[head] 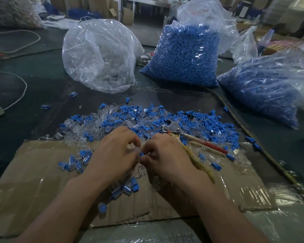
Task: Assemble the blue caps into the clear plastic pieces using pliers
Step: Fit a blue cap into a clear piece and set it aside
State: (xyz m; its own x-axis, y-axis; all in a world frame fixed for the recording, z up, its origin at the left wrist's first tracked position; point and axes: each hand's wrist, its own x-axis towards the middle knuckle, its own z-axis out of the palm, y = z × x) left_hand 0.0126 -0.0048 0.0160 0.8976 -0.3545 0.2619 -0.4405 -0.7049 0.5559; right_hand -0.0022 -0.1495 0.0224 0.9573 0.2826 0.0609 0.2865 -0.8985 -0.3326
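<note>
Cable [22, 92]: looped on the dark floor left of the cardboard [42, 174], well apart from it.
Assembled pieces [75, 162]: a small cluster on the cardboard's left half.
Left hand [116, 151]: over the cardboard's middle, fingers curled round a clear piece [136, 150], which was mostly hidden.
Right hand [167, 158]: touching the left, pinching a blue cap [141, 153].
Pliers [174, 128]: on the loose pile [130, 116] at the cardboard's far edge, with one wrapped handle running beside the right hand; whether it was gripped, I couldn't tell.
Bags [184, 55]: beyond the cardboard.

Blue caps [191, 118]; clear pieces [74, 128]; pliers [172, 127] atop
</note>
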